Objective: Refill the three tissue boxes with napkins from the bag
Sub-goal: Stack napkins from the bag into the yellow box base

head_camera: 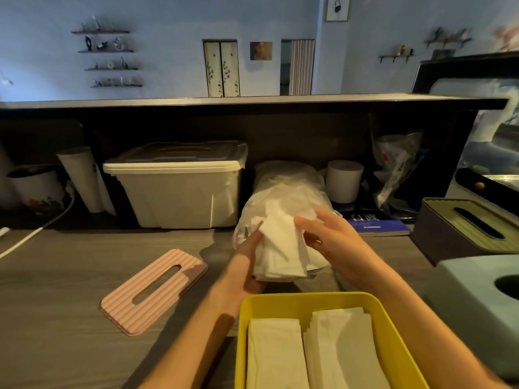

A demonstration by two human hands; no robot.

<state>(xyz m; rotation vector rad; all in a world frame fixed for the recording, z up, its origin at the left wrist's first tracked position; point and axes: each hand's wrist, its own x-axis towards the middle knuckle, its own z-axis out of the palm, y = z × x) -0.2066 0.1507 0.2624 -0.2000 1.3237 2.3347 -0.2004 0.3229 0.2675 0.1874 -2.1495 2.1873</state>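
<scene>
Holding a stack of napkins (280, 248) above the surface (56, 290), just behind the far rim of the open yellow box (309, 300); left hand (247, 262) cupping the stack from below and the side, grip closed round it; right hand (334, 240) lying against the stack's right edge, fingers fairly straight, grip loose. Lying directly behind the hands, the clear napkin bag (283, 186). Sitting inside the yellow box, two napkin piles side by side. Resting flat to the left with bare wood around it, the pink slotted lid (153, 290); crowding the right edge, a dark box with green lid (460, 228) and a pale green box (477, 290). Standing against the back wall under the shelf, a beige storage bin (179, 189) and a paper roll (345, 181).
</scene>
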